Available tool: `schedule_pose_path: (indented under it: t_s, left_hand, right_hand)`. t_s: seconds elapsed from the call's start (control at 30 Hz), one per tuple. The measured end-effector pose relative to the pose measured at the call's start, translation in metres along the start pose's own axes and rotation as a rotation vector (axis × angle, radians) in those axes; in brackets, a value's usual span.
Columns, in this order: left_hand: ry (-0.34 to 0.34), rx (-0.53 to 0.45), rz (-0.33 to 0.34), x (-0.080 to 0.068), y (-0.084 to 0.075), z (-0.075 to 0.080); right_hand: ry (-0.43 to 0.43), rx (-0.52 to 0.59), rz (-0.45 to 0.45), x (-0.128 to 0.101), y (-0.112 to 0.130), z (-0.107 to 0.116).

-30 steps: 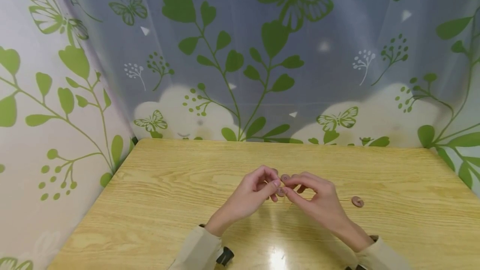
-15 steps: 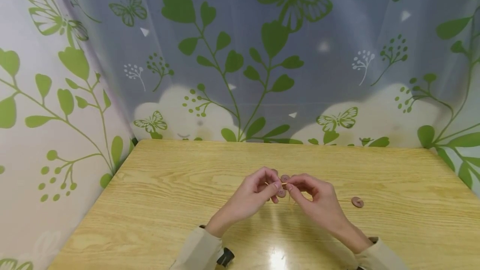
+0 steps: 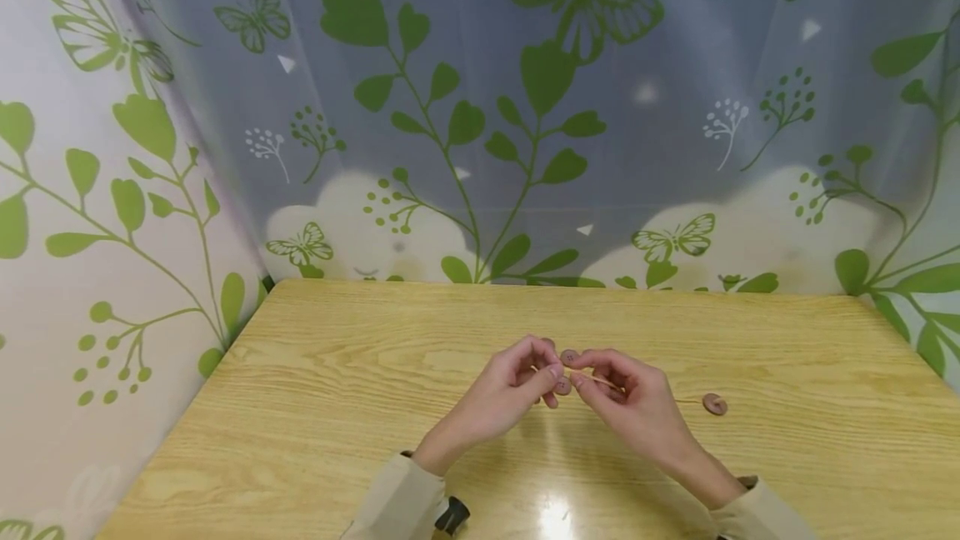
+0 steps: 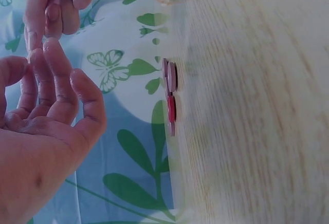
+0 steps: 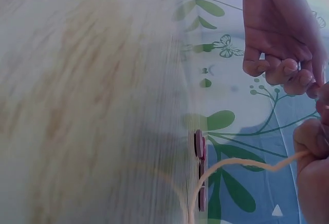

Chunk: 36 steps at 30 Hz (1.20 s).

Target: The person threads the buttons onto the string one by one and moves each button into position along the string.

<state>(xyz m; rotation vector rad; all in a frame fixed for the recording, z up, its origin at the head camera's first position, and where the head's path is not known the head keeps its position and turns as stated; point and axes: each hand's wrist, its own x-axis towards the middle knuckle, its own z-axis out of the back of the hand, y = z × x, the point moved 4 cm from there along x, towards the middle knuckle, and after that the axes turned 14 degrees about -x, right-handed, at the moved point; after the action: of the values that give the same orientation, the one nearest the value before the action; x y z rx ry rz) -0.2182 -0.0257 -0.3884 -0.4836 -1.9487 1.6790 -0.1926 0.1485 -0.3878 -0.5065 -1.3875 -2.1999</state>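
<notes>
Between the fingertips of the left hand [image 3: 506, 383] and the right hand [image 3: 639, 394], a yellowish cord [image 5: 236, 161] is held up above the table. By the right hand it is pinched between thumb and forefinger; by the left hand it also appears to be pinched at the thumb tip, though the exact grip is partly hidden. From the right hand, the cord is trailed down and off to the right, where an end button [image 3: 715, 404] is joined to it, lying flat on the wood, apart from the hand; whether it is knotted there cannot be told. Below and just beyond the two sets of fingertips, several brown buttons are seen on the table, among them a far button [image 3: 570, 357] and a near button [image 3: 562, 386]; their full count is hidden by the fingers. By this layout, the work is judged to be at an early stage: one button has been fixed on the cord, while those under the hands look unthreaded and left to be done. Around the hands, the wood-grained table [image 3: 360, 357] is spread, and beyond it a leaf-printed curtain [image 3: 480, 190] is hung.
</notes>
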Motion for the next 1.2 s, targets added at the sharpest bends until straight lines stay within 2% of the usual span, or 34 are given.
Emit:
schedule_pose_path:
  t_s: [0.17, 0.33, 0.6, 0.8, 0.93, 1.2]
  left_hand:
    - [-0.008, 0.004, 0.007, 0.0, 0.001, 0.0]
    - [-0.009, 0.018, 0.022, 0.0, 0.001, -0.001]
    - [-0.007, 0.124, 0.044, 0.001, 0.0, 0.001]
    - [-0.015, 0.342, 0.079, 0.003, 0.006, 0.01]
    - [0.007, 0.498, 0.108, 0.009, 0.011, 0.014]
    - [0.04, 0.704, 0.119, 0.024, 0.022, 0.019]
  right_hand:
    - [-0.025, -0.012, 0.061, -0.002, 0.001, 0.001]
    - [-0.041, -0.083, 0.041, -0.003, 0.0, 0.004]
    - [-0.032, -0.145, 0.015, -0.006, 0.0, 0.012]
    - [-0.016, -0.147, -0.031, -0.007, -0.003, 0.019]
    - [-0.003, -0.145, -0.066, -0.008, -0.005, 0.022]
    - [0.006, -0.15, -0.097, -0.01, -0.009, 0.028]
